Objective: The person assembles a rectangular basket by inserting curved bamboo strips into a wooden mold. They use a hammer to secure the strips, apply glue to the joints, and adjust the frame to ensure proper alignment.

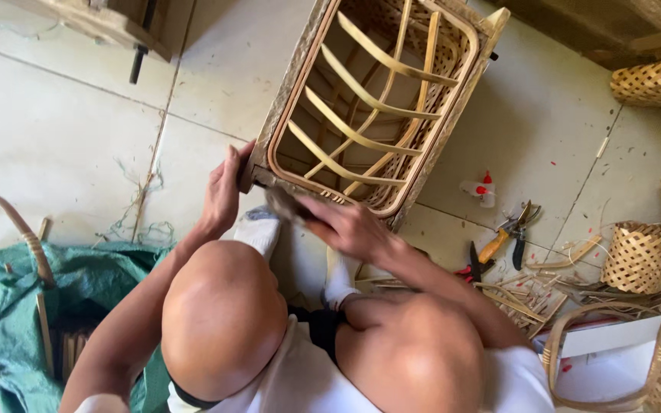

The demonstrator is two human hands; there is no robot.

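The left hand was clamped on the near corner of a bamboo basket frame that lay tipped on the tiled floor in front of the knees. The right hand was closed on a small blurred tool pressed to the frame's near rim. Pliers and a woven basket lay to the right.

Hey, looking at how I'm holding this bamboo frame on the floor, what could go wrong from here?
The left hand grips only one corner of the bamboo frame, which stands tilted on the tiled floor; it might slip or tip. The right hand is blurred against the frame's lower edge, so fingers could catch splinters. Pliers and bamboo offcuts lie close by, a possible hazard.
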